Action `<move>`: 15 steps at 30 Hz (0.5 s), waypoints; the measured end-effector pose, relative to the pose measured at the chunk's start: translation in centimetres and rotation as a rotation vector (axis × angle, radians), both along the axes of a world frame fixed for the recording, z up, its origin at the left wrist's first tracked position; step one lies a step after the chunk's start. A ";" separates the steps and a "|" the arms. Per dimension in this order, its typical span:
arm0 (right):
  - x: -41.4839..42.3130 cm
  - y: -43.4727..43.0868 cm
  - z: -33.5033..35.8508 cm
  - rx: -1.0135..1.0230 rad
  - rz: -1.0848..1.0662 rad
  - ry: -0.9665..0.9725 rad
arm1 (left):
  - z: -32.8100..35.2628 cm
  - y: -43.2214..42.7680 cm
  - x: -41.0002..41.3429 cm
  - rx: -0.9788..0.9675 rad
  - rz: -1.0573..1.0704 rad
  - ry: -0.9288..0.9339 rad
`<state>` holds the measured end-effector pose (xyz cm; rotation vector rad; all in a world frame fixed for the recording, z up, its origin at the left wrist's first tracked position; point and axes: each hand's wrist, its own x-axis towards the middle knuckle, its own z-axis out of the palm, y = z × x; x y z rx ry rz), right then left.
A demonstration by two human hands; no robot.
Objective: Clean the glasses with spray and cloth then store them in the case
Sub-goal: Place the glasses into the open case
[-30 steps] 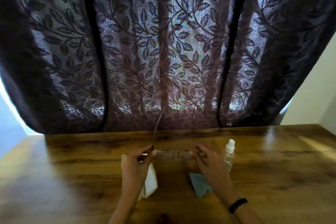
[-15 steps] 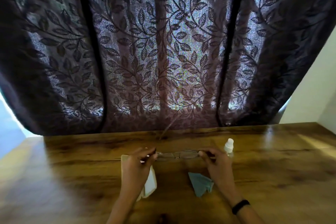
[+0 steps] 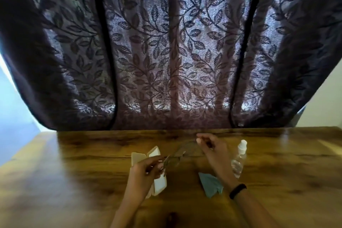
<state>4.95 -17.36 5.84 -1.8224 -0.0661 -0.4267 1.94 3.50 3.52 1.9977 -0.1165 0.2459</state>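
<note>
Head camera, looking down from where the person sits: a dark, leaf-patterned curtain point(image 3: 166, 52) fills the whole back of the room, with daylight glowing through its thinner panels. A pale wall point(image 3: 325, 105) shows at the far right.

Below the curtain runs the wooden surface point(image 3: 74, 181), glossy, with strong grain and a streak of light on its left side.

Both bare forearms reach in from the bottom edge. The left hand point(image 3: 146, 172) is raised over the middle of the surface, fingers curled and pinching one end of the glasses point(image 3: 174, 158). The right hand point(image 3: 212, 148) sits further out, apart from the left. Its fingers are curled and its thumb and forefinger are drawn close at the far end of the frame. The blur is too heavy there to tell whether they actually grip it.

A cream glasses case point(image 3: 154, 152) lies open on the surface, partly under the left hand. A crumpled teal cloth point(image 3: 210, 185) rests on the wood between the two forearms, close to the right wrist. A clear spray bottle point(image 3: 239, 157) with a white cap stands upright just to the right of the right hand.

The glasses are thin-framed and smeared by motion. They hang in the air between the two hands, just above the case. A black wristband point(image 3: 237, 190) circles the right wrist.
</note>
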 end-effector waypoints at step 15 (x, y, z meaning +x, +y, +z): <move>6.2 10.0 2.1 -0.314 0.421 0.063 | -1.4 3.4 -2.3 -0.113 0.071 0.133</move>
